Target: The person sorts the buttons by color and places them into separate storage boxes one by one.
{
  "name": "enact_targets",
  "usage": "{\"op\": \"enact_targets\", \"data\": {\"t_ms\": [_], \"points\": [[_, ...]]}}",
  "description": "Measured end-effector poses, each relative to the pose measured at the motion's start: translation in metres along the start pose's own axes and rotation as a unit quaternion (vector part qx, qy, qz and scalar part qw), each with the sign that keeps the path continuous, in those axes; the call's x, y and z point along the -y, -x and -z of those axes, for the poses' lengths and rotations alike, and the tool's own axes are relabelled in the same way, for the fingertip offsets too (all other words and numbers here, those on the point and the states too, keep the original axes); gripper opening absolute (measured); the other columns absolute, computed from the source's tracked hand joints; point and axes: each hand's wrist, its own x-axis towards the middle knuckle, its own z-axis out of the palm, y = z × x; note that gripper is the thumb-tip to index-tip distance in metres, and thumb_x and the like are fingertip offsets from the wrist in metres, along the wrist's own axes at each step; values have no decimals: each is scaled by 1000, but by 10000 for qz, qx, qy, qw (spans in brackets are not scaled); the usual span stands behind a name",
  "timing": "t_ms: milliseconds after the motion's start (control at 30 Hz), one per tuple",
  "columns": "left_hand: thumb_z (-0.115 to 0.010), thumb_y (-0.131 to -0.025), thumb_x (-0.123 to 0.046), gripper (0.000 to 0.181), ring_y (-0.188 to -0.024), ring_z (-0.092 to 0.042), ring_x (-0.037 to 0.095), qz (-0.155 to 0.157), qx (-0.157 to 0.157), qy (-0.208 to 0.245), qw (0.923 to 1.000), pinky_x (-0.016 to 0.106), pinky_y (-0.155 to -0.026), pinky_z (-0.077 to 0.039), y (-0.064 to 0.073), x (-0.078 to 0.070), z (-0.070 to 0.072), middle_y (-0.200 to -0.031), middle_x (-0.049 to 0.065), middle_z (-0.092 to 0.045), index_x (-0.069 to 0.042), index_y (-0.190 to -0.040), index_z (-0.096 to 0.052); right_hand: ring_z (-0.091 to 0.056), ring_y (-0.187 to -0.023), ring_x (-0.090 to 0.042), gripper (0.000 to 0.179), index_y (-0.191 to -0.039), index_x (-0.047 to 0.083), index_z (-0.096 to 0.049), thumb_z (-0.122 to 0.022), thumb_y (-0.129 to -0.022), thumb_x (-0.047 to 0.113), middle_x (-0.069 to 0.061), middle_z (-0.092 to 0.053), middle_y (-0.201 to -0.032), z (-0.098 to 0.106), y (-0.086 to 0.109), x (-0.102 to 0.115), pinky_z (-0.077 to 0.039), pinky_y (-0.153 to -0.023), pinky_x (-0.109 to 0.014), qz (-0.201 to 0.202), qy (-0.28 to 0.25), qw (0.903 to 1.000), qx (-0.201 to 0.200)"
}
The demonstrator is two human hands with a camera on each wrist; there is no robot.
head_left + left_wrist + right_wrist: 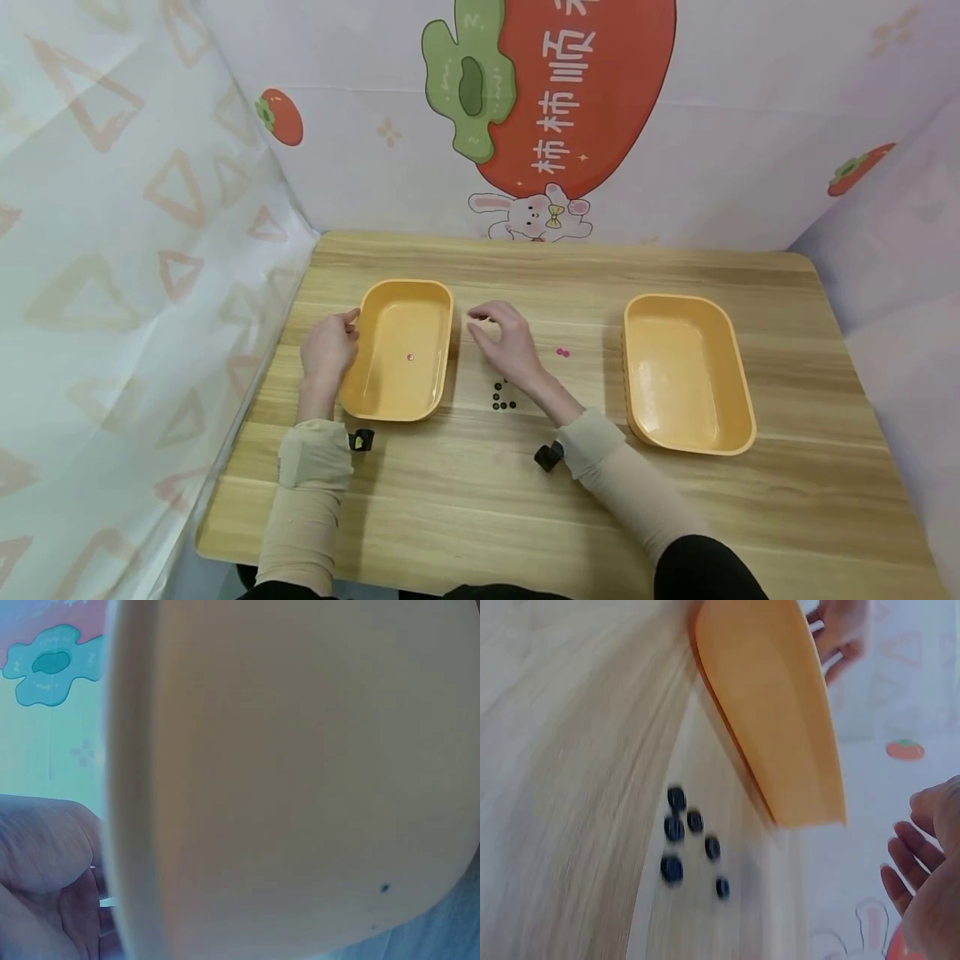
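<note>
A yellow plastic basin (442,333) stands on the left, with one small pink bead (410,357) on its floor. My left hand (327,350) grips its left rim with curled fingers, though the rim hides the fingertips in the left wrist view. Just right of this basin, my right hand (510,337) hovers over the table. Its thumb and fingers are bent and stand apart, and nothing shows between them. Several small black beads (673,827) lie on the wood below the right wrist. Two pink beads (562,352) lie close together right of that hand.
A second yellow basin (690,367) stands on the right side of the wooden table (465,492), with nothing visible inside. Printed cloth (352,167) hangs behind the table and along its left side. Small black cameras (549,456) are strapped at both wrists.
</note>
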Motion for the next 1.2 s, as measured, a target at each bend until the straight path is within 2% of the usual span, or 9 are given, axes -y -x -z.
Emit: {"op": "enact_targets", "data": {"t_ms": [133, 167, 233, 400, 567, 733, 900, 1033, 1200], "points": [[-58, -109, -3, 48, -125, -73, 45, -10, -32, -6, 10000, 59, -95, -60, 1, 1, 1, -137, 22, -76, -7, -157, -59, -73, -112, -34, 21, -120, -2, -77, -74, -101, 5, -18, -79, -118, 26, 8, -11, -61, -103, -49, -236, 53, 9988, -430], [-57, -109, -3, 48, -125, -73, 45, -16, -35, -9, 10000, 59, -94, -60, 1, 1, 1, -137, 22, -76, -6, -157, -59, -72, -110, -38, 21, -119, -4, -76, -75, -99, 1, -22, -78, -117, 35, 12, -1, -60, -101, -54, -383, 112, 9982, -456], [-57, -108, -3, 48, -125, -73, 45, -39, -51, -25, 10000, 59, -95, -60, 1, 1, 1, -136, 22, -76, -6, -156, -60, -72, -109, -39, 21, -120, -6, -75, -74, -99, -1, -23, -77, -117, 47, 16, -2, -59, -100, -56, -603, 188, 9967, -502], [-58, -108, -3, 47, -124, -74, 45, -99, -91, -43, 9999, 59, -94, -60, 0, 2, 0, -135, 21, -77, -7, -155, -61, -70, -110, -39, 25, -125, -5, -74, -74, -101, 2, -22, -75, -121, 69, 29, -7, -57, -98, -52, -1242, 536, 9901, -369], [-59, -108, -4, 47, -124, -74, 44, -117, -110, -59, 9999, 60, -94, -60, 0, 2, 0, -134, 21, -78, -7, -155, -62, -68, -108, -38, 29, -128, -6, -72, -75, -101, 6, -23, -69, -122, 83, 42, -14, -58, -92, -47, -1737, 1271, 9766, 4], [-58, -109, -4, 47, -126, -73, 44, -96, -49, -84, 9999, 59, -94, -60, 0, 1, 1, -136, 21, -77, -7, -155, -61, -66, -99, -38, 28, -121, -8, -73, -78, -99, 7, -24, -68, -110, 89, 52, -23, -57, -87, -51, -1873, 2185, 9573, 274], [-57, -109, -4, 48, -126, -73, 44, -77, -6, -78, 9999, 59, -95, -60, 1, 1, 1, -136, 21, -77, -7, -157, -60, -69, -90, -37, 17, -108, -5, -77, -79, -97, 9, -20, -74, -97, 89, 58, -34, -56, -84, -52, -1890, 2766, 9414, 399], [-57, -109, -3, 48, -126, -73, 44, -80, -3, -51, 10000, 58, -94, -61, 1, 1, 1, -137, 22, -76, -6, -157, -59, -71, -85, -37, 9, -98, -2, -76, -78, -99, 7, -18, -76, -89, 85, 63, -41, -54, -82, -53, -1766, 3009, 9365, 358], [-56, -109, -3, 49, -125, -74, 43, -63, 38, -38, 10000, 57, -93, -61, 0, 0, 2, -137, 22, -76, -6, -158, -58, -73, -85, -38, 7, -91, -1, -75, -78, -97, 3, -18, -78, -88, 83, 67, -43, -55, -82, -54, -1691, 2958, 9399, 194]]}}
